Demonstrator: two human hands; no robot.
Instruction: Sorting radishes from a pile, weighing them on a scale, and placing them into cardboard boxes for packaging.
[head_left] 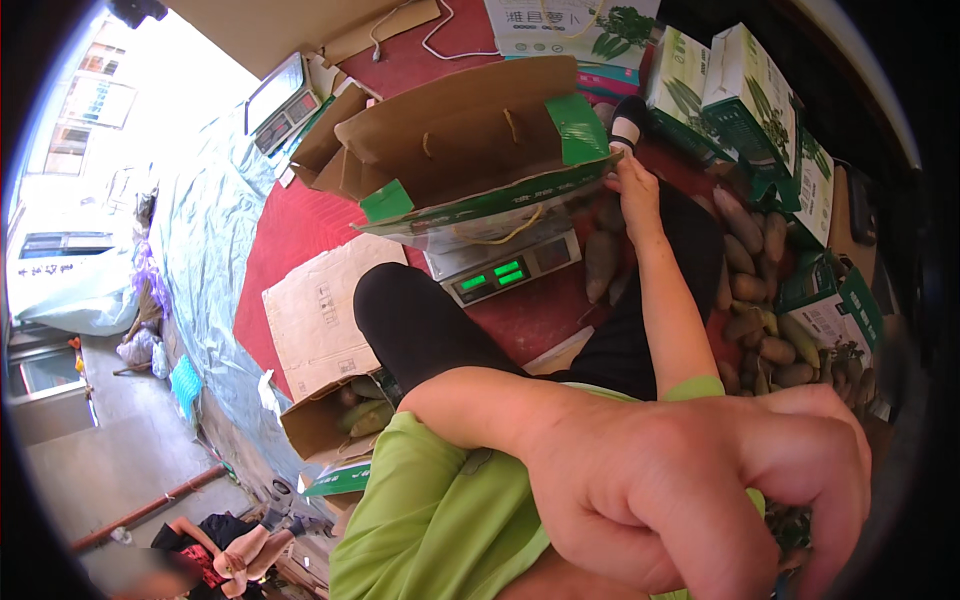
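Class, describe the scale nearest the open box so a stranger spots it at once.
On the red covering, find the open cardboard box with green tape at its corners. At its near side is the silver scale; unlike the other scale, farther left, its display glows green.

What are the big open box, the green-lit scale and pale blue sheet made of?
Big open box: cardboard, matte brown inside, with folded flaps. Scale: silvery, probably metal, by its dull sheen, though grey plastic is possible. Pale blue sheet: likely thin plastic film, wrinkled and shiny.
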